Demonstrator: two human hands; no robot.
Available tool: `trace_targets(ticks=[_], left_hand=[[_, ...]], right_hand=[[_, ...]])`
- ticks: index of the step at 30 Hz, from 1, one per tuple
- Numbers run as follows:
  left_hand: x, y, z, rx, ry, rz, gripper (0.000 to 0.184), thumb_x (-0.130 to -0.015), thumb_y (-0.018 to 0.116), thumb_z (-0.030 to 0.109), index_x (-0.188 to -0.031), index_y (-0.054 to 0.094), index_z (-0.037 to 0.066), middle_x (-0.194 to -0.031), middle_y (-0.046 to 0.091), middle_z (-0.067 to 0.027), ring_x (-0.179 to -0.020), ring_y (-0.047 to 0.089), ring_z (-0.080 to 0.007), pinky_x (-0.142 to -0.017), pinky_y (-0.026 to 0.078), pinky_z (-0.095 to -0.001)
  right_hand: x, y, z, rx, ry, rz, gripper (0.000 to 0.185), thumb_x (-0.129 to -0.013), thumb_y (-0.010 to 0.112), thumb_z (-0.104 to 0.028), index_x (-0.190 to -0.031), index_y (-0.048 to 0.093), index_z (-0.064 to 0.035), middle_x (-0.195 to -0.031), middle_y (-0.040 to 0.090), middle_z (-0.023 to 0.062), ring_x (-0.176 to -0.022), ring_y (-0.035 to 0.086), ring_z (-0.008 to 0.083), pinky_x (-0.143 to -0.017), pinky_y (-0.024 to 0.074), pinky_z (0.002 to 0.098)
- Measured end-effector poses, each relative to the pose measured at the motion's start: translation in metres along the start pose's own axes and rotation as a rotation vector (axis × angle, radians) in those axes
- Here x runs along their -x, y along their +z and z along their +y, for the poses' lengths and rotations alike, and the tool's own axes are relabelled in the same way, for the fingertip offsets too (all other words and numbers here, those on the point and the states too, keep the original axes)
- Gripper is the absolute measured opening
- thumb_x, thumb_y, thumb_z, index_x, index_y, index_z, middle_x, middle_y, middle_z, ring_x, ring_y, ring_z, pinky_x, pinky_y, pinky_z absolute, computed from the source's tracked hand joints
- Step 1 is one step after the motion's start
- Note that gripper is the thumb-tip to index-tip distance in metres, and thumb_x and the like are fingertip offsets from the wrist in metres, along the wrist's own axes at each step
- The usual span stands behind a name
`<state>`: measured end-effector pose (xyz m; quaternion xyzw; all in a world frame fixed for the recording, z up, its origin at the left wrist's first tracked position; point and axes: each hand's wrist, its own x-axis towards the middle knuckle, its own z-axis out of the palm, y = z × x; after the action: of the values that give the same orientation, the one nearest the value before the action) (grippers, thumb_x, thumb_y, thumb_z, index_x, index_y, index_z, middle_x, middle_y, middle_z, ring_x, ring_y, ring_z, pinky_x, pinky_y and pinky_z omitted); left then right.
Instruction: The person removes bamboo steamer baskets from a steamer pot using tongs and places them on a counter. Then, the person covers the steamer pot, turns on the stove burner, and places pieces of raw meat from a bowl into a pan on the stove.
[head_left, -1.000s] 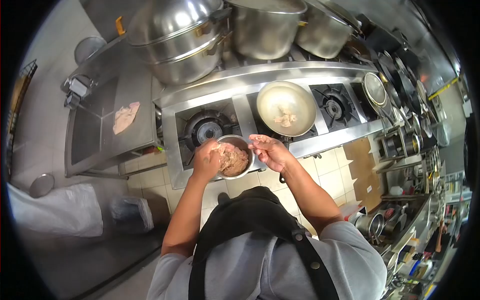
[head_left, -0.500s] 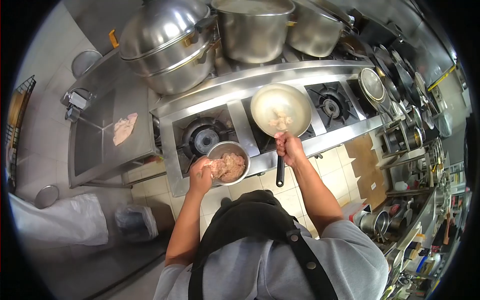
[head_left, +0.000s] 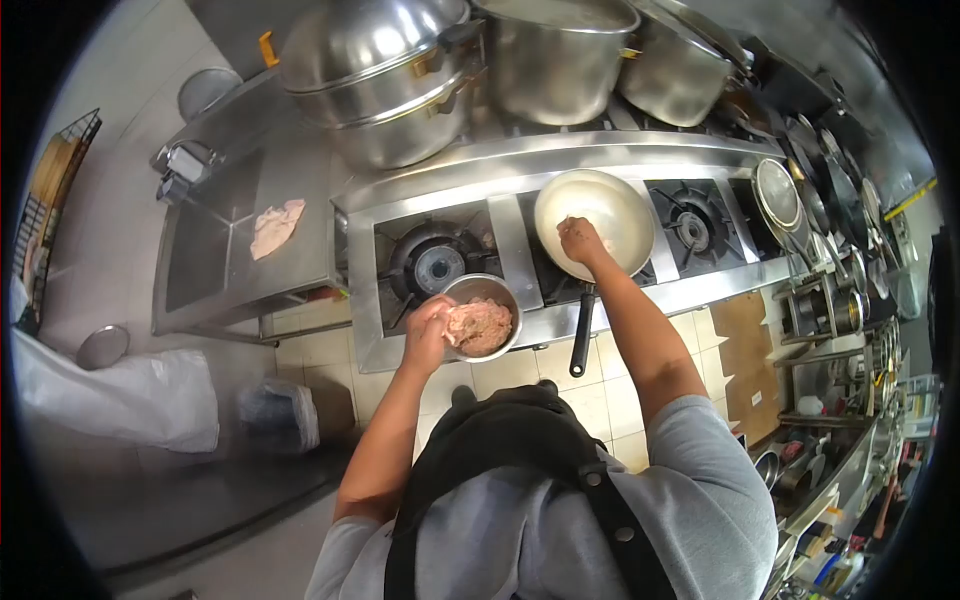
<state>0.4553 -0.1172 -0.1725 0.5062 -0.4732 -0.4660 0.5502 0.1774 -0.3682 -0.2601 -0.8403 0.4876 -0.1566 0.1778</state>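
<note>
My left hand [head_left: 428,332] is closed at the left side of a metal bowl [head_left: 514,294], gripping it over the stove's front edge. A mass of raw ground meat [head_left: 482,326] fills the bowl and touches my left fingers. My right hand [head_left: 582,241] reaches down into a pale-coated frying pan [head_left: 628,225] on the middle burner. Its fingers are drawn together; what they hold is hidden. The hand covers most of the small meat pieces in the pan. The pan's black handle [head_left: 582,335] points toward me, with no hand on it.
Burners flank the pan at left [head_left: 437,265] and right [head_left: 691,230]. Large steel pots [head_left: 555,70] stand behind. A pinkish cloth [head_left: 277,228] lies on the steel counter at left. Strainers [head_left: 778,195] and pans hang at right.
My right hand has let go of the pan handle and moved up into the pan, over the meat pieces. My left hand stays at the bowl. The view has shifted slightly.
</note>
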Motion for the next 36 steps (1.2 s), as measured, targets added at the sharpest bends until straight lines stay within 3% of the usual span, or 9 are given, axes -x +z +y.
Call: trace_targets(ticks=[5, 7, 9, 12, 14, 16, 21, 28, 36], left_hand=[[-0.005, 0.010, 0.000, 0.115, -0.171, 0.130, 0.034, -0.095, 0.047, 0.032, -0.087, 0.059, 0.001, -0.060, 0.059, -0.0053, -0.047, 0.054, -0.0094, -0.042, 0.041, -0.0204], [-0.006, 0.011, 0.001, 0.164, -0.194, 0.154, 0.031, -0.094, 0.050, 0.029, -0.086, 0.059, 0.001, -0.063, 0.059, -0.0056, -0.048, 0.054, -0.0091, -0.042, 0.041, -0.0205], [-0.006, 0.007, 0.000, 0.219, -0.189, 0.163, 0.028, -0.093, 0.052, 0.027, -0.086, 0.059, 0.001, -0.066, 0.059, -0.0046, -0.049, 0.054, -0.0090, -0.045, 0.042, -0.0214], [-0.008, 0.009, -0.004, 0.029, -0.153, 0.119, 0.025, -0.093, 0.053, 0.027, -0.089, 0.059, 0.003, -0.076, 0.059, -0.0034, -0.054, 0.055, -0.0093, -0.048, 0.045, -0.0232], [-0.012, 0.007, -0.017, -0.009, -0.183, 0.036, 0.025, -0.093, 0.053, 0.028, -0.094, 0.057, 0.004, -0.079, 0.058, -0.0032, -0.059, 0.055, -0.0092, -0.050, 0.045, -0.0233], [-0.017, 0.009, -0.029, 0.008, -0.265, -0.012, 0.024, -0.094, 0.051, 0.027, -0.095, 0.057, 0.003, -0.075, 0.056, -0.0012, -0.060, 0.053, -0.0071, -0.049, 0.042, -0.0222], [-0.010, 0.011, -0.023, -0.195, -0.272, -0.055, 0.028, -0.096, 0.048, 0.028, -0.089, 0.058, 0.003, -0.066, 0.054, 0.0004, -0.058, 0.051, -0.0051, -0.049, 0.038, -0.0211], [0.001, 0.012, -0.022, -0.806, 0.126, -0.355, 0.017, -0.084, 0.052, 0.014, -0.094, 0.056, 0.001, -0.078, 0.060, -0.0227, -0.077, 0.058, -0.0441, -0.065, 0.046, -0.0474], [0.007, 0.017, -0.013, -0.701, 0.258, -0.250, 0.022, -0.087, 0.047, 0.013, -0.101, 0.058, 0.000, -0.081, 0.061, -0.0222, -0.076, 0.061, -0.0392, -0.067, 0.047, -0.0448]], right_hand=[[-0.012, 0.005, -0.009, -0.006, 0.002, -0.021, 0.020, -0.080, 0.051, -0.011, -0.092, 0.066, -0.0030, -0.089, 0.066, 0.0200, -0.085, 0.063, 0.0365, -0.078, 0.0493, 0.0384], [-0.003, -0.028, -0.053, -0.023, 0.299, 0.036, 0.020, -0.080, 0.056, -0.013, -0.095, 0.065, -0.0021, -0.093, 0.065, 0.0207, -0.090, 0.061, 0.0371, -0.082, 0.0482, 0.0384], [0.013, -0.047, -0.090, -0.106, 0.046, 0.283, 0.025, -0.080, 0.061, -0.019, -0.100, 0.062, -0.0027, -0.104, 0.060, 0.0200, -0.098, 0.057, 0.0382, -0.085, 0.0465, 0.0423], [0.044, -0.058, -0.159, -0.490, -0.292, 0.017, 0.038, -0.079, 0.064, -0.020, -0.112, 0.054, -0.0032, -0.103, 0.058, 0.0170, -0.100, 0.055, 0.0341, -0.089, 0.0438, 0.0389], [0.064, -0.045, -0.183, -0.321, -0.602, -0.150, 0.033, -0.082, 0.059, -0.023, -0.109, 0.056, -0.0053, -0.111, 0.056, 0.0165, -0.104, 0.053, 0.0325, -0.091, 0.0410, 0.0414], [0.071, -0.015, -0.192, -0.278, -0.606, -0.367, 0.027, -0.086, 0.050, -0.026, -0.101, 0.061, -0.0058, -0.112, 0.056, 0.0183, -0.105, 0.053, 0.0330, -0.088, 0.0413, 0.0437], [0.089, -0.012, -0.194, -0.061, -0.479, -0.285, 0.028, -0.086, 0.048, -0.023, -0.100, 0.058, 0.0005, -0.111, 0.055, 0.0196, -0.106, 0.049, 0.0340, -0.093, 0.0359, 0.0431], [0.098, -0.010, -0.172, 0.079, -0.514, -0.237, 0.028, -0.082, 0.053, -0.028, -0.083, 0.062, -0.0017, -0.092, 0.063, 0.0172, -0.096, 0.056, 0.0334, -0.085, 0.0426, 0.0429], [0.086, -0.010, -0.161, 0.015, -0.481, -0.255, 0.041, -0.088, 0.045, -0.033, -0.100, 0.061, 0.0029, -0.093, 0.064, 0.0215, -0.095, 0.058, 0.0360, -0.090, 0.0422, 0.0452]])
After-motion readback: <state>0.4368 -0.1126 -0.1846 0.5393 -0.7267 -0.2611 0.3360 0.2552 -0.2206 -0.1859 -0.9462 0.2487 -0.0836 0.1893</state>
